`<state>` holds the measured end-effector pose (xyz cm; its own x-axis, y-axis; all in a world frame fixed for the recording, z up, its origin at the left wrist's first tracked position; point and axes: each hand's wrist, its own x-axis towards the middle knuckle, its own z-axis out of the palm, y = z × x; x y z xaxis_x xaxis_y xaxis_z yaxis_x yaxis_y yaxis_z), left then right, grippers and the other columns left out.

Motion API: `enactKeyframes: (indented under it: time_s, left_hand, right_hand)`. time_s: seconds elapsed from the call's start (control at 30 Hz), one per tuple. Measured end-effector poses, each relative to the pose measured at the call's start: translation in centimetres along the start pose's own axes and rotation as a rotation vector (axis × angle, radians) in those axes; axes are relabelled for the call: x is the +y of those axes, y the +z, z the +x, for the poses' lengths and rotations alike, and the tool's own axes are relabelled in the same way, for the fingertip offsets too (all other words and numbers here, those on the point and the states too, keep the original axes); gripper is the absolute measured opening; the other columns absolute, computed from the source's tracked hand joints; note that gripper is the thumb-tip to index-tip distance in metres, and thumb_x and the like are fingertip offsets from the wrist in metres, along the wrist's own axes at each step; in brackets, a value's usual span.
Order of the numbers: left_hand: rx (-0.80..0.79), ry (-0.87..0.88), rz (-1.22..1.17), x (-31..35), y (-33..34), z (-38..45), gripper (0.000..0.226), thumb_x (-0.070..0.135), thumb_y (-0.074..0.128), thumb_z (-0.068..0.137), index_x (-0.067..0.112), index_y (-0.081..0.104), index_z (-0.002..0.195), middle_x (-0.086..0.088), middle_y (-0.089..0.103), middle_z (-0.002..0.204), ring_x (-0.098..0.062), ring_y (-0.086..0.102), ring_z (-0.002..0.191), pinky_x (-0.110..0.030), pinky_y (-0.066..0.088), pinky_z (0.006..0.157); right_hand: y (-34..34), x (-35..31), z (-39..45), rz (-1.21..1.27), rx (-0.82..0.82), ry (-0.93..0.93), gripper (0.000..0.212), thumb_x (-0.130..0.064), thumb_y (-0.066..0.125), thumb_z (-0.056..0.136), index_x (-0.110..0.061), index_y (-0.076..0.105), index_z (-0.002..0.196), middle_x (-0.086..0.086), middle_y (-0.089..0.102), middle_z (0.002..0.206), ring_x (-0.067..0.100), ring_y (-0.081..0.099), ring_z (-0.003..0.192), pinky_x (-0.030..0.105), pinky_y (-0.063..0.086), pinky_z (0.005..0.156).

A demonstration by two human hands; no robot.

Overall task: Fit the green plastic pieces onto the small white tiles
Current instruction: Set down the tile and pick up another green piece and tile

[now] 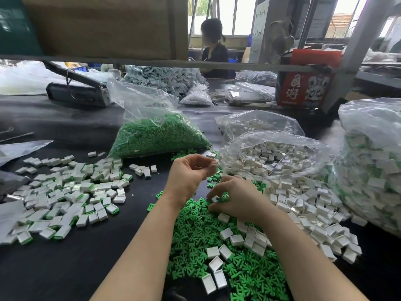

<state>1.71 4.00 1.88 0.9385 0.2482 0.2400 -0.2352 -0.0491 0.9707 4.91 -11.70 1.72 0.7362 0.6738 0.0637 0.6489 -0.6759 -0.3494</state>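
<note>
Green pieces (195, 231) under right hand (236, 200), red box (303, 88) lettering illegible

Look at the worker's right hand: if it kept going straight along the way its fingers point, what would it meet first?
The right hand has its fingers pointing left and down into the loose green pieces, so it would probably meet those first; the fingertips look to be on them already.

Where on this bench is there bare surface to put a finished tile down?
Bare black table lies near-left, between the finished pile and the left forearm; another strip runs far-left, before the green bag. Centre and right are crowded: loose green pieces, white tiles and bags. The left hand and right hand work there.
</note>
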Motion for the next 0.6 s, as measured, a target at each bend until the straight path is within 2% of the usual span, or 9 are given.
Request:
enactKeyframes:
  time_s: [0.07, 0.13, 0.2, 0.3, 0.37, 0.5, 0.6]
  left_hand:
    - [0.004, 0.0, 0.005, -0.05, 0.0, -0.02, 0.01, 0.008, 0.079, 0.079, 0.007, 0.074, 0.087, 0.001, 0.075, 0.075, -0.004, 0.068, 0.069, -0.013, 0.049, 0.062]
    - [0.028, -0.008, 0.02, -0.18, -0.11, -0.02, 0.015, 0.012, 0.079, 0.079, 0.004, 0.072, 0.09, -0.008, 0.075, 0.08, -0.009, 0.066, 0.071, -0.017, 0.05, 0.063]
    - [0.06, -0.022, 0.029, -0.37, -0.29, -0.01, 0.021, 0.015, 0.079, 0.08, 0.001, 0.071, 0.093, -0.017, 0.074, 0.085, -0.016, 0.064, 0.073, -0.022, 0.053, 0.065]
    - [0.073, -0.047, 0.022, -0.5, -0.56, 0.02, 0.017, 0.015, 0.078, 0.081, 0.003, 0.07, 0.091, -0.008, 0.073, 0.075, -0.016, 0.066, 0.072, -0.025, 0.054, 0.066]
    - [0.07, -0.06, 0.019, -0.47, -0.67, -0.01, 0.011, 0.015, 0.077, 0.082, 0.007, 0.07, 0.087, -0.003, 0.073, 0.072, -0.015, 0.068, 0.071, -0.024, 0.054, 0.065]
    - [0.058, -0.078, 0.006, -0.34, -0.72, -0.09, 0.009, 0.018, 0.075, 0.083, 0.01, 0.07, 0.086, 0.0, 0.072, 0.07, -0.014, 0.067, 0.069, -0.022, 0.054, 0.063]
    - [0.047, -0.094, -0.022, -0.12, -0.63, -0.18, 0.012, 0.019, 0.076, 0.081, 0.012, 0.071, 0.089, 0.0, 0.073, 0.071, -0.012, 0.067, 0.068, -0.021, 0.055, 0.063]
  right_hand:
    - [0.01, -0.03, 0.12, -0.075, 0.027, 0.003, 0.03, -0.058, 0.068, 0.08, -0.04, 0.07, 0.104, -0.013, 0.058, 0.099, 0.01, 0.052, 0.096, 0.03, 0.042, 0.083]
    - [0.03, 0.01, 0.09, -0.072, 0.039, 0.004, 0.028, -0.056, 0.068, 0.081, -0.037, 0.069, 0.101, -0.014, 0.058, 0.097, 0.01, 0.053, 0.095, 0.029, 0.042, 0.08]
    - [0.01, 0.14, 0.11, -0.039, 0.043, 0.015, 0.024, -0.051, 0.07, 0.082, -0.033, 0.068, 0.099, -0.013, 0.061, 0.099, 0.012, 0.055, 0.097, 0.03, 0.045, 0.084]
    - [-0.03, 0.16, 0.04, -0.028, 0.037, 0.035, 0.017, -0.043, 0.07, 0.084, -0.03, 0.066, 0.096, -0.01, 0.064, 0.104, 0.013, 0.054, 0.1, 0.033, 0.046, 0.091]
    - [0.01, 0.2, 0.01, -0.011, 0.043, 0.028, 0.013, -0.037, 0.069, 0.086, -0.028, 0.065, 0.095, -0.009, 0.064, 0.102, 0.013, 0.055, 0.098, 0.032, 0.047, 0.09]
    - [0.06, 0.38, -0.19, 0.279, 0.165, 0.067, 0.01, -0.021, 0.068, 0.089, -0.022, 0.058, 0.088, -0.009, 0.063, 0.086, 0.008, 0.059, 0.079, 0.023, 0.05, 0.075]
    - [-0.34, 0.53, -0.25, 0.633, 0.297, 0.124, 0.008, -0.01, 0.068, 0.088, -0.012, 0.061, 0.09, 0.005, 0.068, 0.084, 0.017, 0.065, 0.078, 0.025, 0.056, 0.074]
